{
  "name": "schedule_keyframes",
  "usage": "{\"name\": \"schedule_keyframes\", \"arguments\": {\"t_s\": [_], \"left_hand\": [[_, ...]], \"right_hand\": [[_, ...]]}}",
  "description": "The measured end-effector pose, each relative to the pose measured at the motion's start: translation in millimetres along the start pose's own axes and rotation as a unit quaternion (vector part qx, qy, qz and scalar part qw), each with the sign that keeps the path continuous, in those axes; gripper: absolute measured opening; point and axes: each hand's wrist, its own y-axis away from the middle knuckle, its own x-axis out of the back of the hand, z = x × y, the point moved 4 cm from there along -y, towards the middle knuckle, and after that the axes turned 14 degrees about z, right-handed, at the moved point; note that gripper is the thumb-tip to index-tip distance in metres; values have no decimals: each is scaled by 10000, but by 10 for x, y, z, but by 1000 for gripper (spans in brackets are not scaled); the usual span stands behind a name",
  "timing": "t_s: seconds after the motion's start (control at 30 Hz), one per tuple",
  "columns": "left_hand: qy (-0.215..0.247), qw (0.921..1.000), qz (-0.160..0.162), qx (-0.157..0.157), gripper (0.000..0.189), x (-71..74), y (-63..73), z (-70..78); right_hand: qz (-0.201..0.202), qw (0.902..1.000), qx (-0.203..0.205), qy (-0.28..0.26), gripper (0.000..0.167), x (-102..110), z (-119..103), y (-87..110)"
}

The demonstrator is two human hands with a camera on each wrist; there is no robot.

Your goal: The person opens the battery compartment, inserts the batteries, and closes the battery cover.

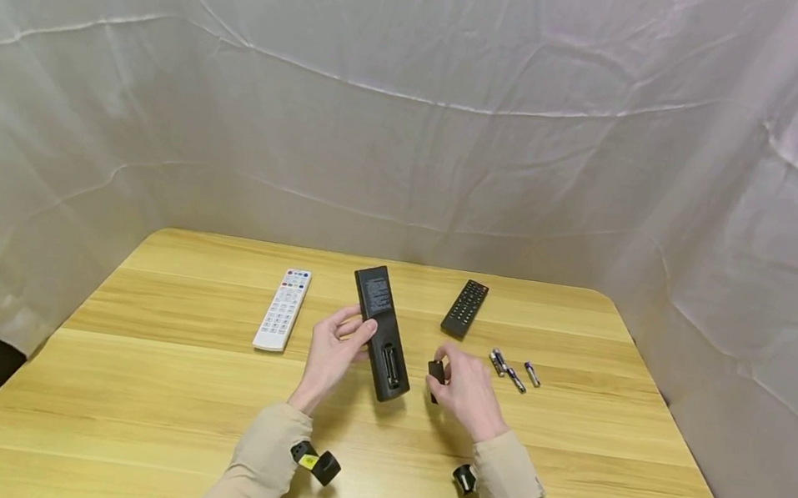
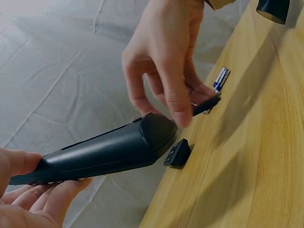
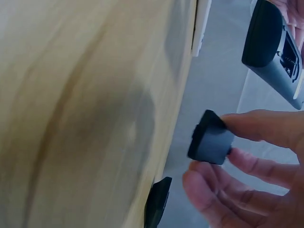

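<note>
At the far left of the pale wood-grain table (image 1: 161, 386) lies a slim white plastic remote control (image 1: 282, 309), buttons up. Next, the left hand (image 1: 334, 348) grips a long black plastic remote control (image 1: 383, 335) raised above the wood, thumb on its back and fingers beneath; its open compartment is toward the near end, and whether a battery sits inside I cannot tell. This body should be stiff and fairly light, its smooth rounded underside a little slippery, so the sides near the middle seem the sound hold. To its right, apart from it, the right hand (image 1: 465, 388) pinches a small black plastic cover (image 1: 435, 380) between thumb and fingers; probably feather-light, with thin edges best held lightly. Beyond lie a short black remote control (image 1: 464, 309) and, farthest right, blue-and-silver cylindrical batteries (image 1: 516, 381), likely to roll.
</note>
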Motion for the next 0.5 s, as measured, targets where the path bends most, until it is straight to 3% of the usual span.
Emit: {"name": "schedule_keyframes", "arguments": {"t_s": [0.23, 0.5], "left_hand": [[34, 10000, 32, 22, 44, 3, -3, -5], [74, 10000, 11, 32, 45, 6, -3, -9]], "right_hand": [[-702, 9966, -379, 200, 26, -82, 80, 58], [-784, 9959, -339, 303, 24, -103, 117, 75]]}}
